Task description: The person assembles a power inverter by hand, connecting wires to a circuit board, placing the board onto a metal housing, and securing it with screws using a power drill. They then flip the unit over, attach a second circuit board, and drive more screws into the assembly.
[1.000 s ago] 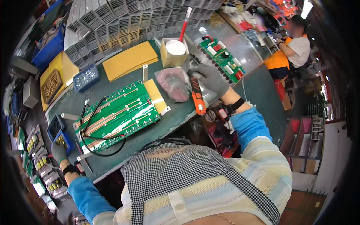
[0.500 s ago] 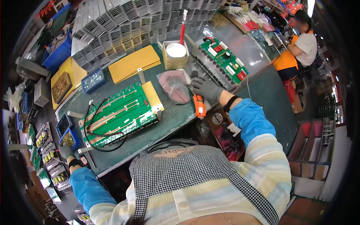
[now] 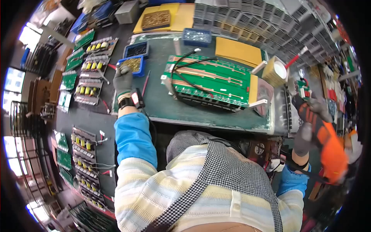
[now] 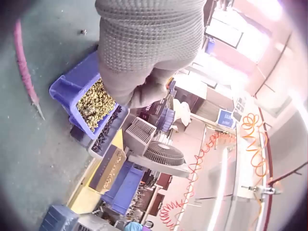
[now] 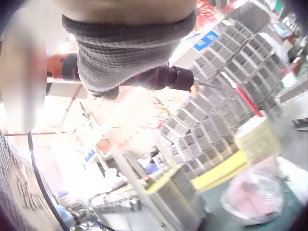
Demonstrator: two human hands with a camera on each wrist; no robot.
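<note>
My gloved left hand [image 3: 123, 82] is at the near left corner of a small blue bin [image 3: 142, 71] of brass-coloured small parts [image 4: 94, 106]. Its fingers are bent beside the bin in the left wrist view; I cannot tell whether they pinch a part. My gloved right hand [image 3: 304, 139] grips an orange cordless screwdriver [image 3: 333, 150], raised off the table's right end. The tool's black nose and thin bit [image 5: 175, 78] point away from the hand. Between the hands a large green circuit board [image 3: 228, 87] lies on the table, a black cable [image 3: 173, 81] looped over its left end.
Behind the brass parts stands a bin of black screws [image 3: 137, 49]. A bin of silver parts [image 3: 197, 36], yellow sheets [image 3: 237, 51] and a box with a white tub [image 3: 275, 71] line the back. A pink bagged bundle [image 5: 255, 192] lies right of the board; stacked grey metal profiles [image 3: 247, 27] rise behind.
My right hand has lifted the orange screwdriver from the table. My left hand stays by the brass-parts bin. The head view has swung to the left.
</note>
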